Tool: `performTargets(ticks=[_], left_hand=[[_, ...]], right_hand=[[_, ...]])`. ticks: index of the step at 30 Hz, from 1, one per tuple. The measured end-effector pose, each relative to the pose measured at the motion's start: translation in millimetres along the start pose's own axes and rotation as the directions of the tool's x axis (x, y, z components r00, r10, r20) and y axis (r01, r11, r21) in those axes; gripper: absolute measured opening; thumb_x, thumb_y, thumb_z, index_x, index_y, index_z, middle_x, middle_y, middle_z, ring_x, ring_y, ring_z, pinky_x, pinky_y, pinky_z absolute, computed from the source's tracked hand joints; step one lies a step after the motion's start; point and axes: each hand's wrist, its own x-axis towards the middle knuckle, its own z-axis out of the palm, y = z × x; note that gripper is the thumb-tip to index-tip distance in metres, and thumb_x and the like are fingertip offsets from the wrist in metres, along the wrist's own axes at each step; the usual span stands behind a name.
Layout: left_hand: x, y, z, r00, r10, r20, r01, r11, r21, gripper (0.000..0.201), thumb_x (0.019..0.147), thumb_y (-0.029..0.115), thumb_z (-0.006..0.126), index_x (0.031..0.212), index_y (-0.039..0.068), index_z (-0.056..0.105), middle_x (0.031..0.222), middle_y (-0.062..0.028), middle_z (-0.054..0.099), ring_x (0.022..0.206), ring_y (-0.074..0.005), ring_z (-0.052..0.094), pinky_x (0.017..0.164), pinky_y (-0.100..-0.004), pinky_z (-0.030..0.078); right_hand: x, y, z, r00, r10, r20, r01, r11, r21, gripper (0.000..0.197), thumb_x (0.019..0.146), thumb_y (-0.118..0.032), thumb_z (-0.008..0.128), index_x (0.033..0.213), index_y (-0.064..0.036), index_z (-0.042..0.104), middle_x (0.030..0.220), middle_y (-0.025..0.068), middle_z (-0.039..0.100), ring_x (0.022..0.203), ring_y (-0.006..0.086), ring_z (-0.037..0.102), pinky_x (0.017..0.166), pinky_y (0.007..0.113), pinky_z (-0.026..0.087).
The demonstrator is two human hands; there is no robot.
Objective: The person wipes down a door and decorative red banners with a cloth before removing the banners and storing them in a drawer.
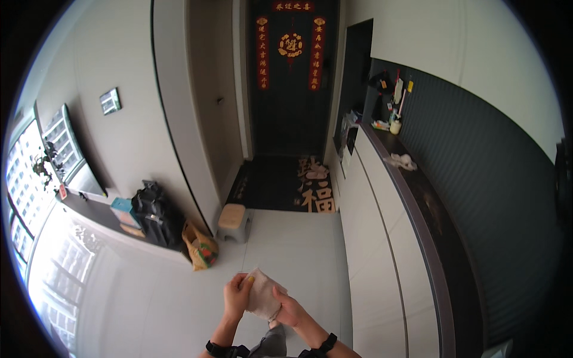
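A pale, folded cloth (262,296) is held up in front of me between both hands, above the floor. My left hand (237,293) pinches its upper left edge, with the thumb lying over the cloth's face. My right hand (289,310) grips the lower right side, thumb on top and the other fingers hidden behind it. To the right, a second crumpled whitish cloth (401,161) lies on the dark countertop (439,221) of a long cabinet, out of reach of both hands.
A small stool (234,222) stands by the wall corner, near a dark doormat (280,182) before the door. On the left, a black bag (156,212) and a blue box (125,212) rest on a low ledge, with a yellowish bag (200,247) beside it. A pump bottle (396,125) stands on the counter.
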Motion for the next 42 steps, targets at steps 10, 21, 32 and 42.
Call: performTargets(ticks=[10, 21, 32, 42], left_hand=[[360.1, 17.3, 163.7, 0.958, 0.210, 0.197, -0.282, 0.824, 0.491, 0.034, 0.093, 0.032, 0.046, 0.090, -0.001, 0.056, 0.075, -0.0231, 0.060, 0.073, -0.0433, 0.057, 0.063, -0.0455, 0.045], [751.7, -2.7, 304.1, 0.942, -0.122, 0.314, 0.134, 0.991, -0.016, 0.024, 0.094, 0.021, 0.051, 0.099, -0.001, 0.058, 0.092, -0.0084, 0.064, 0.079, -0.0156, 0.062, 0.073, -0.0271, 0.049], [1090.1, 6.6, 316.0, 0.965, -0.261, -0.013, 0.261, 0.965, 0.027, 0.024, 0.095, 0.020, 0.047, 0.093, 0.001, 0.061, 0.085, -0.0098, 0.066, 0.074, -0.0166, 0.064, 0.068, -0.0281, 0.051], [1490.1, 24.8, 398.0, 0.993, -0.116, 0.023, 0.119, 0.982, -0.149, 0.023, 0.096, 0.017, 0.044, 0.095, 0.002, 0.062, 0.085, -0.0087, 0.066, 0.075, -0.0159, 0.064, 0.071, -0.0275, 0.051]], right_hand=[[208.2, -276.5, -61.7, 0.964, -0.227, -0.138, 0.229, 0.973, -0.002, 0.054, 0.093, -0.037, 0.048, 0.135, -0.0081, 0.034, 0.131, 0.0081, 0.046, 0.120, 0.0266, 0.045, 0.101, 0.045, 0.037], [429.1, -615.0, -190.2, 0.896, -0.416, -0.157, 0.433, 0.896, 0.099, 0.052, 0.094, -0.033, 0.046, 0.136, -0.0066, 0.032, 0.138, 0.0123, 0.038, 0.127, 0.0306, 0.038, 0.104, 0.048, 0.034], [695.3, -898.2, -280.0, 0.952, -0.266, -0.153, 0.300, 0.913, 0.276, 0.059, 0.089, -0.035, 0.054, 0.135, -0.0047, 0.033, 0.136, 0.0168, 0.041, 0.125, 0.0339, 0.040, 0.102, 0.053, 0.035], [948.3, -1146.5, -293.9, 0.893, -0.402, -0.201, 0.411, 0.912, 0.000, 0.065, 0.089, -0.051, 0.044, 0.137, -0.0094, 0.032, 0.134, 0.0147, 0.043, 0.126, 0.0344, 0.038, 0.103, 0.061, 0.028]])
